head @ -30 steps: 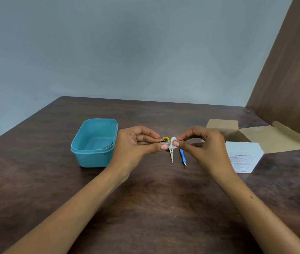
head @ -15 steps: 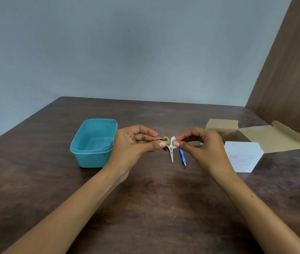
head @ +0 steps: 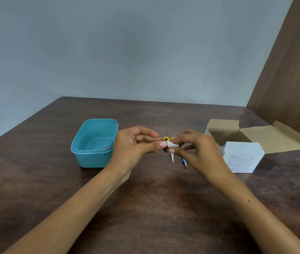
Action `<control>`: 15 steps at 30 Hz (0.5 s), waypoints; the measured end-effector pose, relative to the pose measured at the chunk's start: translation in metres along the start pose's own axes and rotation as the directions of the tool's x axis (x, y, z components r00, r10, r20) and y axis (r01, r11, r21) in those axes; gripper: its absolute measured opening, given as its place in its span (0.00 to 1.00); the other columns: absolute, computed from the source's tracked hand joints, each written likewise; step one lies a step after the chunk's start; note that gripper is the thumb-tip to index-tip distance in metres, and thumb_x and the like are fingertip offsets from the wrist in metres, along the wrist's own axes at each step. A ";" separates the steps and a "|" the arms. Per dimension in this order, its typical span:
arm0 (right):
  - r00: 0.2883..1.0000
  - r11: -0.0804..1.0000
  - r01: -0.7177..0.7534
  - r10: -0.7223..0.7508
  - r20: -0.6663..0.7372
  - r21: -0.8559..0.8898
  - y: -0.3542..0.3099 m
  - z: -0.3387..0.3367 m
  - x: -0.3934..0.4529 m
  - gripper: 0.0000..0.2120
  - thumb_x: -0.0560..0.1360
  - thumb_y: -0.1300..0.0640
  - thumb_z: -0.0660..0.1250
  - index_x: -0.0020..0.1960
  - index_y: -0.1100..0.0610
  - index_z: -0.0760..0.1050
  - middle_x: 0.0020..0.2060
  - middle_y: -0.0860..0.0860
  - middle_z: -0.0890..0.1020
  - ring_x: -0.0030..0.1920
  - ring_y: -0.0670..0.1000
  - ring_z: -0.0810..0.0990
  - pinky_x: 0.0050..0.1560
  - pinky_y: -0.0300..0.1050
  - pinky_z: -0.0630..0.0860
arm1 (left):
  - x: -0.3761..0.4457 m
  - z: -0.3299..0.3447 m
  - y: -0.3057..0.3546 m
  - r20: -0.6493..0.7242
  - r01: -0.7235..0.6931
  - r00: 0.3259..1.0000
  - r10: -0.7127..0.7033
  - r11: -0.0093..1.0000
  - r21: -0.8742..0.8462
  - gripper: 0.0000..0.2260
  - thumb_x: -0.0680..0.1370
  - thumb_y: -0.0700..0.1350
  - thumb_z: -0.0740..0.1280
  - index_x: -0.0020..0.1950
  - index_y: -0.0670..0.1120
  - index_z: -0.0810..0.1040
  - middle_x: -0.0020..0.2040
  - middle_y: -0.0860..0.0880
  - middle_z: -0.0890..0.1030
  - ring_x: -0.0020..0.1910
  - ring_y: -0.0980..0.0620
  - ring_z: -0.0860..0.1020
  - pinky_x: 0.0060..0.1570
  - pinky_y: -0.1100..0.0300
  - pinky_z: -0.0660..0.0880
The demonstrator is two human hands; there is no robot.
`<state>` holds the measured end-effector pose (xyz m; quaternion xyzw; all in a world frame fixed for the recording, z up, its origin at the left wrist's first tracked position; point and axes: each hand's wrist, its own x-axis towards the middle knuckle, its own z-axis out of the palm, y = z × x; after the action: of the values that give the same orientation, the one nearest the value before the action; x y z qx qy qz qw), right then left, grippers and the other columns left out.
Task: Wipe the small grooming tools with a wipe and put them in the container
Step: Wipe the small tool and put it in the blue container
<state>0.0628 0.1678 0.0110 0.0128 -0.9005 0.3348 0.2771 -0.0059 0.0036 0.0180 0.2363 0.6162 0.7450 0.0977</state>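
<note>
Wipe, a small white folded piece, sits pinched between the thumb and forefinger of the right hand, pressed against a small dark tool that the left hand pinches at its other end between thumb and fingers; both hands hover just above the table, almost touching each other. What kind of tool it is cannot be told, since fingers and wipe hide most of it. Below and behind the hands lie more tools: scissors with yellow loops and a pale blade pointing toward the person, and just to their right a blue-handled tool. Well to the left stands the teal container, open, with something grey showing at its inner right wall that I cannot identify. To the right sits a white box with print on its near face, its brown flap thrown open. The step in hand looks like wiping the held tool. To do it well, I judge the left pinch should stay firm near one end while the right draws the wipe along the whole length, then the hold shifts so the covered end gets cleaned too. A tool this thin could slip from the fingers or prick through the wipe, so light pressure and short strokes away from the fingertips seem wise. Once clean it goes left into the container, and the two tools on the table appear not yet done
</note>
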 end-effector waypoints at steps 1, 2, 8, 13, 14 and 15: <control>1.000 1.000 -0.023 0.023 0.004 0.010 0.000 -0.002 0.001 0.06 0.68 0.59 0.75 0.45 0.54 0.84 0.41 0.50 0.82 0.41 0.53 0.80 0.43 0.42 0.77 | 0.000 0.000 0.000 0.000 -0.003 1.000 0.003 1.000 0.002 0.09 0.64 0.32 0.76 0.40 0.40 0.80 0.33 0.46 0.85 0.34 0.54 0.83 0.34 0.64 0.79; 0.999 0.999 -0.039 0.039 0.008 0.014 0.001 -0.004 0.001 0.06 0.67 0.59 0.76 0.45 0.53 0.84 0.40 0.49 0.82 0.41 0.52 0.81 0.41 0.36 0.75 | 0.001 -0.001 0.000 -0.001 -0.007 1.000 0.007 1.000 0.003 0.09 0.64 0.32 0.76 0.40 0.40 0.80 0.34 0.46 0.85 0.34 0.54 0.83 0.34 0.64 0.79; 1.000 0.997 -0.018 0.016 0.018 0.078 -0.002 -0.002 0.000 0.08 0.67 0.56 0.75 0.46 0.56 0.84 0.40 0.52 0.83 0.41 0.52 0.81 0.43 0.41 0.78 | 0.000 -0.001 -0.001 0.044 -0.020 0.999 0.018 0.999 0.043 0.09 0.64 0.32 0.76 0.40 0.40 0.80 0.34 0.46 0.85 0.33 0.54 0.83 0.34 0.64 0.79; 0.998 0.986 -0.061 0.061 0.006 0.158 -0.005 -0.003 0.001 0.07 0.65 0.56 0.77 0.42 0.56 0.85 0.38 0.51 0.83 0.39 0.51 0.82 0.41 0.44 0.78 | 0.002 -0.003 0.001 0.044 -0.011 0.999 0.009 0.999 0.040 0.09 0.64 0.32 0.76 0.40 0.41 0.80 0.36 0.46 0.85 0.35 0.53 0.84 0.35 0.64 0.79; 0.997 0.983 -0.075 0.075 0.011 0.168 -0.005 -0.004 0.001 0.06 0.65 0.56 0.77 0.41 0.55 0.85 0.37 0.50 0.83 0.38 0.51 0.82 0.40 0.43 0.77 | 0.002 -0.003 0.002 0.045 -0.011 0.999 0.009 0.999 0.036 0.10 0.64 0.33 0.76 0.40 0.41 0.80 0.36 0.45 0.85 0.36 0.53 0.84 0.35 0.63 0.79; 0.997 0.983 -0.083 0.081 0.018 0.163 -0.004 -0.006 0.001 0.06 0.64 0.57 0.77 0.41 0.54 0.85 0.36 0.49 0.83 0.37 0.49 0.81 0.39 0.42 0.76 | 0.002 -0.004 0.003 0.044 -0.011 0.999 0.010 0.999 0.034 0.10 0.64 0.33 0.76 0.41 0.41 0.80 0.36 0.45 0.85 0.36 0.53 0.84 0.36 0.63 0.79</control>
<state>0.0652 0.1680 0.0178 0.0003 -0.8713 0.4185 0.2562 -0.0094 0.0007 0.0208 0.2573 0.6254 0.7294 0.1032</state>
